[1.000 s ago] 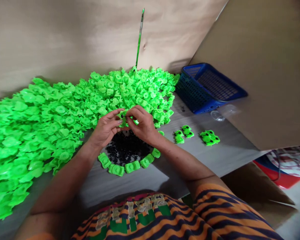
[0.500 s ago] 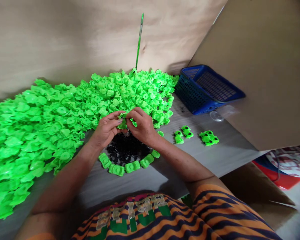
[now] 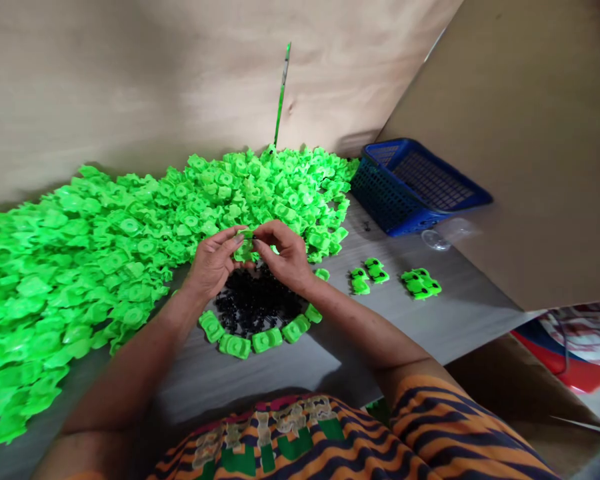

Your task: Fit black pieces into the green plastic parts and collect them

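Bright-green plastic car-shaped piece is held up over the tabletop, pinched between thumb and fingers of the left hand. Its near-side edge is met by the right hand, closed in a pinch on a small black part, mostly hidden by fingertips. Below both hands, a loose pile of small black plastic parts is spread, edged on the near side by a curved row of green plastic car shapes. Behind and to the left, a large heap of bright-green plastic pieces is piled. To the right, green pieces fitted with black wheels are set in two groups, near a blue plastic mesh basket. Farther back, a thin green stick is seen upright.
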Action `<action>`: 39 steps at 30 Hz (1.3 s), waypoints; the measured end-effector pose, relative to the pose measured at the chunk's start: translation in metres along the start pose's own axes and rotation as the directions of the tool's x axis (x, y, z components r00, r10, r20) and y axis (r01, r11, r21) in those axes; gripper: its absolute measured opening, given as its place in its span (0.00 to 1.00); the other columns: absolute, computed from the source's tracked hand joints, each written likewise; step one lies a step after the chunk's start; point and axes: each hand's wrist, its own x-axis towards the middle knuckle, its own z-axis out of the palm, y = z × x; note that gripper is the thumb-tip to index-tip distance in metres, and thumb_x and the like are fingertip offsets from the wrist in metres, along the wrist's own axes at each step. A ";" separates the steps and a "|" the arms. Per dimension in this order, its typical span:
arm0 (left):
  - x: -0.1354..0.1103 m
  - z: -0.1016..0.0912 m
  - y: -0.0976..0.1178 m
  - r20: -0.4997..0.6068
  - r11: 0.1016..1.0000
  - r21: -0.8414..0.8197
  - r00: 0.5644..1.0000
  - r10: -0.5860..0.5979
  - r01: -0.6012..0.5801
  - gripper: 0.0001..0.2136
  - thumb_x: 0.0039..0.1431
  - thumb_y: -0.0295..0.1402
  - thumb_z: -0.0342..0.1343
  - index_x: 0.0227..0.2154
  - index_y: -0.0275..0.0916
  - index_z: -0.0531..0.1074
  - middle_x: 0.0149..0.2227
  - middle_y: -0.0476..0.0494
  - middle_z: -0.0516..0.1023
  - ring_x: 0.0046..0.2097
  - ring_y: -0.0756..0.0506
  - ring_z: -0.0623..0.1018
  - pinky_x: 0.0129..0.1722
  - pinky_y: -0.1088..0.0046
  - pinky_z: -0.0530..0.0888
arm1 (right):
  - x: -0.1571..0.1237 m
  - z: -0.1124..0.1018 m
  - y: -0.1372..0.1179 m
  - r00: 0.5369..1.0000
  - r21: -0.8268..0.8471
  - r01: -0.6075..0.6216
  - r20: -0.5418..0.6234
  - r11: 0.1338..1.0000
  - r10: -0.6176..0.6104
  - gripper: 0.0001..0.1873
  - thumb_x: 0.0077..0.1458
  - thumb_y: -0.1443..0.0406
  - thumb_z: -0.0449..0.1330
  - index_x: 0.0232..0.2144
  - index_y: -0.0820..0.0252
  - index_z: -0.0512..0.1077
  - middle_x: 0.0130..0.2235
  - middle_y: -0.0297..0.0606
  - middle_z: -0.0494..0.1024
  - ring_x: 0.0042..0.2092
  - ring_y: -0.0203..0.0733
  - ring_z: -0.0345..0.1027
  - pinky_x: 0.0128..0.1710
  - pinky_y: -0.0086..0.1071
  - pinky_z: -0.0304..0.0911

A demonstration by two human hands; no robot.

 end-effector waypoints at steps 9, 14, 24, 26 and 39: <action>-0.002 0.004 -0.005 -0.040 0.998 0.038 0.998 0.049 -0.048 0.21 0.42 0.44 0.76 0.35 0.36 0.81 0.34 0.45 0.82 0.35 0.46 0.81 0.32 0.71 0.83 | -0.001 0.005 0.008 0.998 0.085 -0.056 -0.030 0.995 0.058 0.07 0.62 0.59 0.61 0.37 0.56 0.72 0.36 0.35 0.75 0.36 0.36 0.71 0.39 0.33 0.69; -0.001 0.003 -0.008 -0.062 0.996 0.057 0.996 0.065 -0.062 0.21 0.43 0.44 0.75 0.37 0.36 0.81 0.35 0.45 0.82 0.34 0.47 0.81 0.31 0.70 0.83 | -0.001 0.006 0.011 0.998 0.073 -0.061 -0.029 0.995 0.063 0.07 0.62 0.59 0.61 0.36 0.56 0.72 0.35 0.34 0.75 0.35 0.36 0.71 0.39 0.33 0.69; 0.001 0.002 -0.013 -0.104 0.992 0.100 0.990 0.091 -0.081 0.18 0.44 0.42 0.73 0.36 0.36 0.82 0.30 0.47 0.80 0.30 0.48 0.78 0.31 0.70 0.82 | 0.000 0.007 0.013 0.999 -0.014 0.024 -0.024 1.000 -0.024 0.03 0.62 0.64 0.59 0.34 0.55 0.70 0.33 0.34 0.73 0.35 0.37 0.68 0.39 0.33 0.66; 0.001 0.001 -0.013 -0.111 0.990 0.112 0.989 0.101 -0.089 0.18 0.45 0.42 0.73 0.36 0.36 0.83 0.28 0.49 0.78 0.28 0.50 0.76 0.30 0.71 0.81 | 0.000 0.009 0.013 1.000 -0.025 0.012 -0.009 1.000 -0.012 0.04 0.62 0.64 0.59 0.33 0.56 0.70 0.32 0.33 0.72 0.35 0.37 0.66 0.39 0.33 0.66; 0.010 -0.007 -0.013 -0.110 0.986 0.140 0.988 0.111 -0.095 0.12 0.51 0.37 0.71 0.36 0.37 0.82 0.32 0.47 0.80 0.35 0.46 0.81 0.34 0.70 0.82 | 0.004 0.012 0.027 1.000 -0.025 -0.016 0.021 1.000 0.016 0.06 0.64 0.61 0.59 0.35 0.55 0.71 0.34 0.34 0.71 0.36 0.38 0.65 0.39 0.34 0.66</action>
